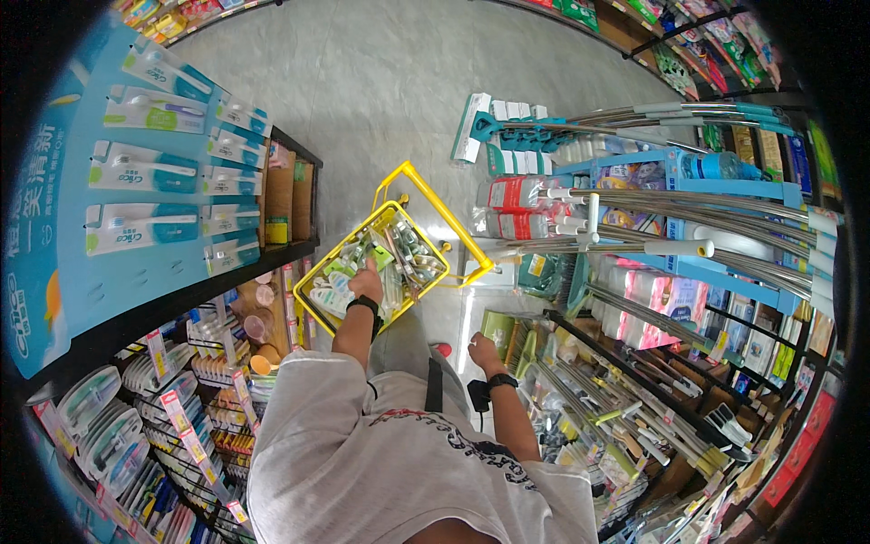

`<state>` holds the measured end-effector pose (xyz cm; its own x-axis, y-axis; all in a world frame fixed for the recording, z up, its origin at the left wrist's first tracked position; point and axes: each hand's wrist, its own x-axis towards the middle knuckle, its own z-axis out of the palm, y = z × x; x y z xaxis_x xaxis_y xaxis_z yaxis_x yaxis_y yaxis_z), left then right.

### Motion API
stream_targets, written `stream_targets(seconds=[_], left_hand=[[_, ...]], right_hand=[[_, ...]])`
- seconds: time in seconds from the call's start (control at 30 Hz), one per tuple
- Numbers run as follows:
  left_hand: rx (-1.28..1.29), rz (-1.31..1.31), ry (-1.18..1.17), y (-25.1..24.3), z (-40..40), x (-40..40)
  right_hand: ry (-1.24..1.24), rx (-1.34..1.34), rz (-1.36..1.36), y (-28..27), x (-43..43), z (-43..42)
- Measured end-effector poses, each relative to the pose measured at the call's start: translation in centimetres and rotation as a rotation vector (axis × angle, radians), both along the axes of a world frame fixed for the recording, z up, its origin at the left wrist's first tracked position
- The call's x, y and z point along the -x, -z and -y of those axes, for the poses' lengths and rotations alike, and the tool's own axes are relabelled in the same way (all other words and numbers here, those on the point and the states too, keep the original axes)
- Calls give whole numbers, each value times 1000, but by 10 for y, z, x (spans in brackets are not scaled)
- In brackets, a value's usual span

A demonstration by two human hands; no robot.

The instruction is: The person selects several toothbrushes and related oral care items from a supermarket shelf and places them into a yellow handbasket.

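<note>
A yellow wheeled shopping basket (326,260) with a raised yellow handle (445,212) stands on the grey floor in front of me. Many packaged items (408,248) fill it, several in clear plastic packs. My left hand (367,282) reaches over the basket's near side, at a light green and clear package (380,255); whether the fingers grip it is not clear. Away from the basket, on the right, my right hand (484,352) hangs beside my leg with its fingers curled, near a green dustpan-and-brush set (506,333). Each wrist bears a black band.
On the left stands a blue toothbrush display (75,224), above racks of packaged goods (109,435). Mops (476,129), metal poles (652,204) and packs of pink tissue rolls (652,299) jut in from the right. Shelves line the far side of the floor (380,75).
</note>
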<state>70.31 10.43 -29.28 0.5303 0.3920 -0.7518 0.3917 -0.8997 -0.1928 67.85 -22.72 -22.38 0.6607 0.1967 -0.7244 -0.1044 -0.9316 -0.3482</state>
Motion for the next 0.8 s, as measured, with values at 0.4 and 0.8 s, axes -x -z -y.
stream_targets(seconds=[0.4,0.8], left_hand=[[260,126,-346,-30,-25,32],[360,288,-472,-76,-24,134]], right_hand=[[-85,-21,7,-7,-5,2],[-292,-121,98,24,-71,-7]])
